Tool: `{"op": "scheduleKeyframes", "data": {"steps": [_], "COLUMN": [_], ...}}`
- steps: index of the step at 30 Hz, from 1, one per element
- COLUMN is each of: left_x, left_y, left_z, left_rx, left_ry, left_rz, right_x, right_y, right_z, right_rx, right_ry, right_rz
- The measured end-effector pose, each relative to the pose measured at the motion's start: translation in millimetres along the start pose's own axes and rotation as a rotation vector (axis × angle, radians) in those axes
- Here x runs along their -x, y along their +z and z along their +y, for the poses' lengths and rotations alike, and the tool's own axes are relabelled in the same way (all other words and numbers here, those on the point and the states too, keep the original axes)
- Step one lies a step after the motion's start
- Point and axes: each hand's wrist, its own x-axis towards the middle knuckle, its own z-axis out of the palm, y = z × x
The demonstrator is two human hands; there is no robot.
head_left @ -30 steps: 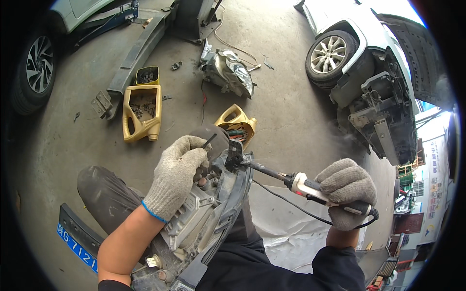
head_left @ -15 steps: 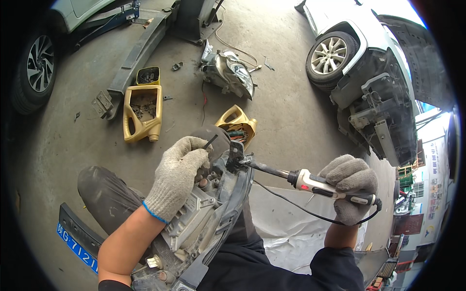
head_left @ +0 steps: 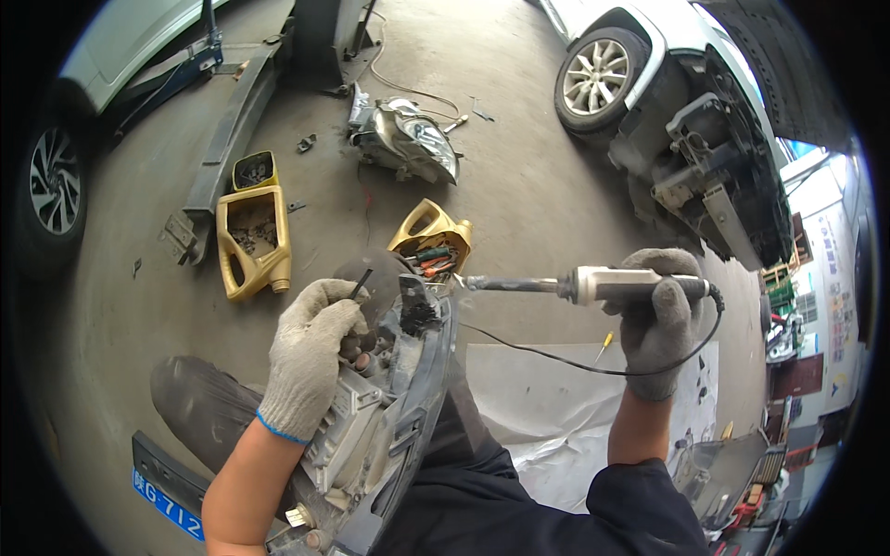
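Observation:
A car headlight unit (head_left: 357, 417) lies across my lap, its grey back housing facing up. My left hand (head_left: 311, 352), in a pale knit glove, rests at its upper end and pinches a short thin black strip (head_left: 362, 283). My right hand (head_left: 660, 324), in a grey glove, is closed around a white and black soldering iron (head_left: 589, 284) with a trailing cord. The iron is level, pointing left. Its tip stands a little to the right of a black mounting tab (head_left: 417, 306) on the headlight, apart from it.
Cut-open yellow jugs stand on the floor: one with small hardware (head_left: 275, 250), one with hand tools (head_left: 459, 232). Another headlight (head_left: 408, 139) lies beyond. A white sheet (head_left: 528, 380) and yellow screwdriver (head_left: 605, 343) are at right. A partly dismantled car (head_left: 686, 167) stands far right.
The soldering iron has drawn back from the black tab and swung from slanting to level, as my right hand rose. My left hand still pinches the strip. The whole view has shifted slightly.

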Motion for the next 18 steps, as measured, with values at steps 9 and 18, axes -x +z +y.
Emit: {"op": "scheduleKeyframes", "data": {"steps": [9,18], "left_x": [-2.2,-3.0], "left_y": [-2.6,-0.4], "left_z": [-5.2,-7.1], "left_rx": [0.001,0.005], "left_ry": [0.046,0.058], "left_rz": [-0.014,0.012], "right_x": [27.5,22.9], "right_y": [17.1,16.0], "right_z": [9.0,8.5], "right_rx": [0.031,-0.059], "right_ry": [0.122,0.205], "right_rz": [0.098,0.128]}}
